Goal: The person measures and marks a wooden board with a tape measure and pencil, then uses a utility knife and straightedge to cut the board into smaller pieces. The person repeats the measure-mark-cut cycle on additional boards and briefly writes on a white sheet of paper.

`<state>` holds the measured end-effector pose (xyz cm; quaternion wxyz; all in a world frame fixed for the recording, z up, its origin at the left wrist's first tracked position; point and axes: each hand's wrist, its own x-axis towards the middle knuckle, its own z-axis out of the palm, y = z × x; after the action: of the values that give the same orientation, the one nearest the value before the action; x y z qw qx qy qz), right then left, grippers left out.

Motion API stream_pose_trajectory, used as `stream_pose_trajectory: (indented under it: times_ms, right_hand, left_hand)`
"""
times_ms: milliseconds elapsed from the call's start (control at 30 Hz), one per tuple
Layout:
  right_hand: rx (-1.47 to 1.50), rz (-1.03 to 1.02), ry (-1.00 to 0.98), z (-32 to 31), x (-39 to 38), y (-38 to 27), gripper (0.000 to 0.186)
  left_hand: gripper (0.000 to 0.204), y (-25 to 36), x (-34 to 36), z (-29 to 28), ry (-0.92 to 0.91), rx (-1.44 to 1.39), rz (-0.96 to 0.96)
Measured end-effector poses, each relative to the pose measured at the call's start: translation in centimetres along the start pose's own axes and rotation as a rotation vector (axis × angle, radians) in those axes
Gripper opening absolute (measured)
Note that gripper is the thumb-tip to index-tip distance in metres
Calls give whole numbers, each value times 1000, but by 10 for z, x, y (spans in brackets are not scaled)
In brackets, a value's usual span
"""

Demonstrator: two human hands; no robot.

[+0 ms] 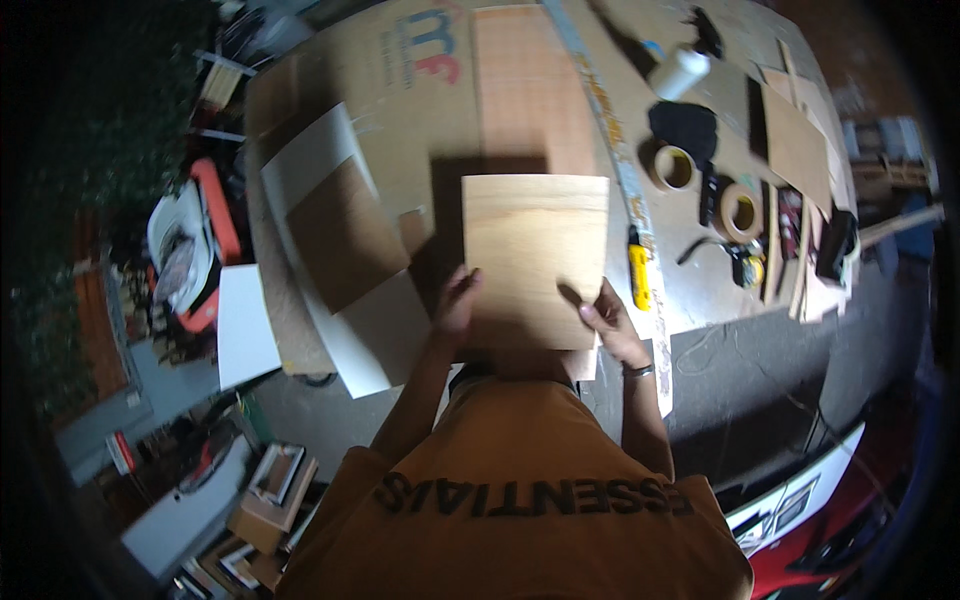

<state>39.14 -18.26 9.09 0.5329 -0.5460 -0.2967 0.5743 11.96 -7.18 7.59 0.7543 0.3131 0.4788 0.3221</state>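
Observation:
A pale rectangular wooden board (535,255) is held up in front of me, above the near edge of the table. My left hand (458,303) grips its left edge, with some of the fingers hidden. At the lower right edge my right hand (613,325) is closed on the board, thumb on the face and the other fingers mostly out of sight. Beneath and beyond it lies a long reddish wooden panel (535,90). To the right of my right hand is a yellow utility knife (639,272), beside a long metal straightedge (612,140).
White sheets (375,345) and a brown panel (345,235) cover the table's left side. On the right are tape rolls (674,168), a white spray bottle (680,72), a yellow tape measure (747,268) and wood strips (770,240). Boxes (262,520) and frames crowd the lower left floor.

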Motion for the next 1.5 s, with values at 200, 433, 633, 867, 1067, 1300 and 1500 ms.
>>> stream_pose_trajectory:
  times_ms: [200, 433, 633, 867, 1067, 1300, 1500]
  right_hand:
    - [238, 120, 127, 43, 75, -8, 25]
    - [418, 73, 150, 89, 246, 6, 27]
    - [-597, -66, 32, 178, 227, 77, 46]
    - [-1074, -30, 50, 328, 159, 87, 62]
    - [-468, -321, 184, 199, 100, 36, 21]
    - [-1405, 233, 681, -34, 37, 24, 45]
    - [-1260, 34, 576, -72, 8, 48, 43]
  left_hand:
    - [52, -3, -2, -121, 706, 511, 286]
    - [87, 30, -18, -259, 1077, 1023, -9]
    - [84, 28, 6, -298, 1116, 964, 118]
    - [57, 43, -9, -316, 822, 738, 79]
    - [55, 75, -58, -292, 156, -6, 77]
    - [38, -6, -25, -140, -40, 19, 10]
    - [32, -51, 8, -80, -58, -28, 10]
